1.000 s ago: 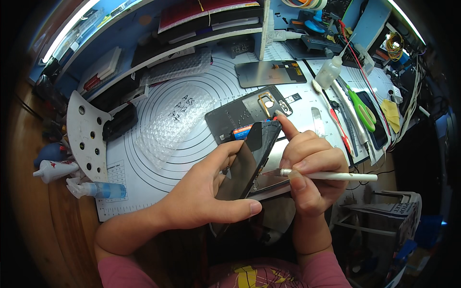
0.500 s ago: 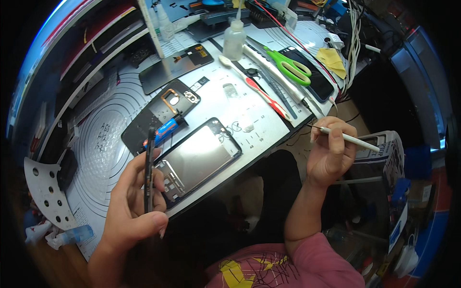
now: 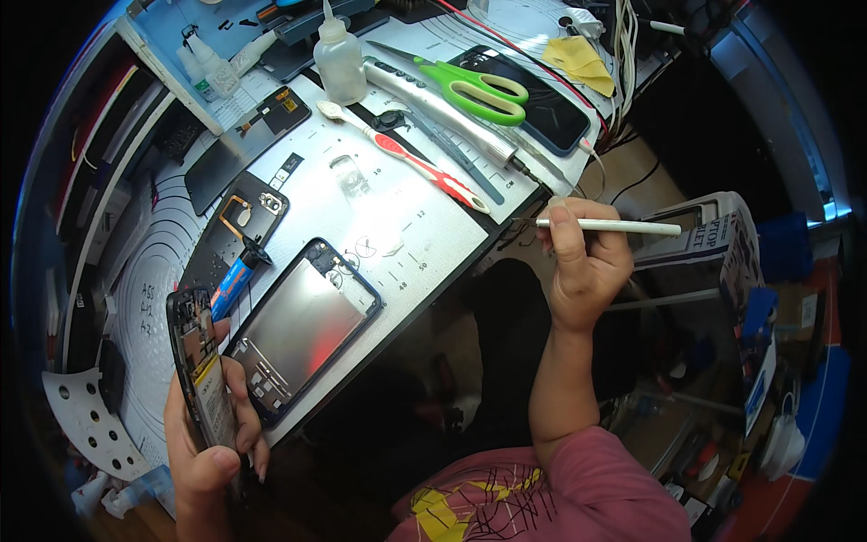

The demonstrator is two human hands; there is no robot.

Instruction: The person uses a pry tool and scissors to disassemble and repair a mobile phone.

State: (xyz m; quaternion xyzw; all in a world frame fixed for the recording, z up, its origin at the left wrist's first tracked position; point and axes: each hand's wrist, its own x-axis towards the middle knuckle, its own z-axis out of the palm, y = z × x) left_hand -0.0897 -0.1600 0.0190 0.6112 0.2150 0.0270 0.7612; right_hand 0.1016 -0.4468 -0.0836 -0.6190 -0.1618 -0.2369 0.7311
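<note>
My left hand (image 3: 200, 456) grips an opened phone (image 3: 206, 366) by its edges, its inner parts and battery showing. My right hand (image 3: 587, 271) pinches a slim white pen-shaped tool (image 3: 646, 228), its thin dark tip pointing left beyond the table's edge and apart from the phone. Beside my left hand a metal-faced phone frame (image 3: 312, 316) lies on the table. Behind it are a blue tube with a black cap (image 3: 237, 280) and a dark phone back cover (image 3: 244, 217). Farther off rests a loose phone screen panel (image 3: 226, 161).
On the white table mat (image 3: 388, 194) lie a toothbrush (image 3: 411, 158), grey tweezers (image 3: 461, 158), a silver pen-like device (image 3: 442, 113), green scissors (image 3: 479, 93) and a dark phone (image 3: 542, 108). A squeeze bottle (image 3: 340, 68) stands behind them. Shelving (image 3: 167, 99) borders the left.
The opened phone, earlier edge-on, is now turned so its inside shows. The white tool is now nearly level in my right hand. The whole view has shifted, with table items appearing farther left.
</note>
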